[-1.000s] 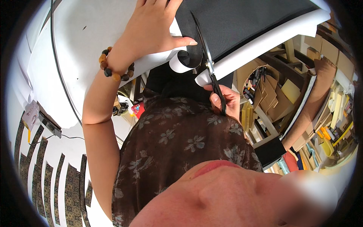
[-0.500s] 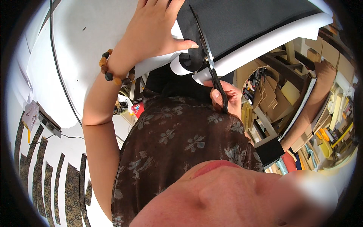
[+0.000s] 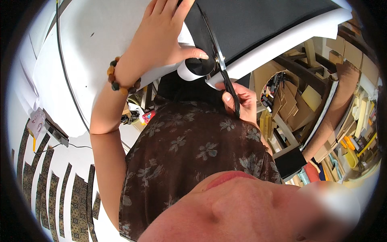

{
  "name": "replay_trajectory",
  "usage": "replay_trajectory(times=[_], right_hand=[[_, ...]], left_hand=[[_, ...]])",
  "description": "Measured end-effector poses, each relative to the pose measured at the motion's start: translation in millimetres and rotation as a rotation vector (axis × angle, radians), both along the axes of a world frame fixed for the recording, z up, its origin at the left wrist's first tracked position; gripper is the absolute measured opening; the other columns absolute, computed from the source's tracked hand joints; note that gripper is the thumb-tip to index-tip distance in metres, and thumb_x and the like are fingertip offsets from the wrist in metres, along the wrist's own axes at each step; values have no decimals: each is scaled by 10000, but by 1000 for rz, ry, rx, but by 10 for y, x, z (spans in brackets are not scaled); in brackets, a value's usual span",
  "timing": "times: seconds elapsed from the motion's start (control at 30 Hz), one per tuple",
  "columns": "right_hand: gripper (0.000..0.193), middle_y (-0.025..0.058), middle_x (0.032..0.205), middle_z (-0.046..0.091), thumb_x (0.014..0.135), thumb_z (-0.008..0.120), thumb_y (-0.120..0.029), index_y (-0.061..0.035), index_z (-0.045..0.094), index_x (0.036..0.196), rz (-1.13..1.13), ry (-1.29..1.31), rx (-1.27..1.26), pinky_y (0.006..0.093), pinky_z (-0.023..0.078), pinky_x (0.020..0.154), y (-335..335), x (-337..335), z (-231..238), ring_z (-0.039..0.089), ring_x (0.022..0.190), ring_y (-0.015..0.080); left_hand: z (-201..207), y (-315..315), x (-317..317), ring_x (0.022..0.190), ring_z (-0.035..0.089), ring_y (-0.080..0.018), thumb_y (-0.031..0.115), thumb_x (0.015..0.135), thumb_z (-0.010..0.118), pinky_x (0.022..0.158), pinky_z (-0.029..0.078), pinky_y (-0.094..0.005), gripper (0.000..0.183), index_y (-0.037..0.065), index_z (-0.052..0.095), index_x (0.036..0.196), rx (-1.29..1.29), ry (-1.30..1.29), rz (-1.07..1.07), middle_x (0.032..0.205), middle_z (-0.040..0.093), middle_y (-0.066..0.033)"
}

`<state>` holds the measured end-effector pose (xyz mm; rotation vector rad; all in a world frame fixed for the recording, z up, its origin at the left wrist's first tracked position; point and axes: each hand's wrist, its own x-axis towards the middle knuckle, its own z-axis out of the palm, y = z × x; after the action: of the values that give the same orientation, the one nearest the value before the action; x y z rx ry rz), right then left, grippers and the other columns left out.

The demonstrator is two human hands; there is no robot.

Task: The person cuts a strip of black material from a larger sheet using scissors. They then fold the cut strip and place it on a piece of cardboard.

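Observation:
My right hand (image 3: 244, 99) is closed round the black handles of a pair of long scissors (image 3: 218, 54). Their blades point away from me and lie along a cut in a black sheet (image 3: 258, 26) with a white underside. Left of the blades, a narrow strip (image 3: 186, 71) of the sheet curls at its near end, showing white. My left hand (image 3: 159, 38) rests flat on the left side, fingers stretched out and thumb apart, its thumb tip over the strip beside the scissors. The upper fingertips are cut off by the picture's top edge. A bead bracelet (image 3: 115, 86) circles my left wrist.
The sheet's right edge rolls over into a white curl (image 3: 282, 44). A black cable (image 3: 64, 72) crosses the white table (image 3: 100, 32) at left. Patterned dark strips (image 3: 78, 201) hang or lie at lower left. Cardboard pieces (image 3: 288, 99) and shelved materials crowd the right.
The scissors and my right hand have shifted slightly left and toward me. My left hand stays nearly in place, its thumb a little lower. The whole view has moved slightly.

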<state>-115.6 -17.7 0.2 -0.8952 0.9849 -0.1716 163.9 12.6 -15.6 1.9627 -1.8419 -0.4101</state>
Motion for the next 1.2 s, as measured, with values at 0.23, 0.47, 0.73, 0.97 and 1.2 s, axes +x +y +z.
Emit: replay_trajectory(times=[0.23, 0.47, 0.73, 0.97, 1.2], right_hand=[[251, -74, 755, 572, 901, 710, -99, 36, 674, 1110, 52, 73, 14, 171, 295, 545, 51, -368, 13, 433, 623, -8], [258, -69, 759, 586, 899, 716, -108, 40, 676, 1106, 42, 36, 27, 173, 291, 537, 49, -340, 8, 429, 618, -9], [268, -73, 744, 577, 898, 718, -111, 48, 673, 1109, 43, 74, 8, 174, 286, 532, 22, -215, 71, 423, 611, -9], [271, -82, 729, 561, 902, 715, -131, 38, 680, 1111, 46, 59, 10, 179, 272, 530, -13, -128, 49, 409, 605, -10], [290, -79, 698, 559, 909, 716, -174, 27, 681, 1115, 70, 63, 20, 186, 248, 486, -123, 85, 78, 389, 539, -6]], left_hand=[[-105, 87, -178, 1118, 439, -473, 388, 790, 767, 1038, 330, -540, 966, -36, 237, 1478, -181, 7, 115, 1273, 443, -275], [-206, 36, -113, 1246, 385, -533, 464, 718, 805, 1070, 330, -544, 1147, -77, 149, 1487, -272, 75, 138, 1458, 303, -318], [-154, 71, -99, 1242, 382, -541, 481, 701, 817, 1073, 297, -575, 1207, -87, 101, 1489, -162, -3, 131, 1489, 253, -329], [-85, 55, -77, 1215, 390, -503, 442, 676, 843, 1059, 300, -560, 1205, -66, 119, 1495, -138, 64, 147, 1405, 335, -314], [-114, 76, -67, 1200, 398, -495, 438, 686, 829, 1053, 305, -544, 1169, -71, 151, 1491, -120, 61, 164, 1345, 379, -296]])
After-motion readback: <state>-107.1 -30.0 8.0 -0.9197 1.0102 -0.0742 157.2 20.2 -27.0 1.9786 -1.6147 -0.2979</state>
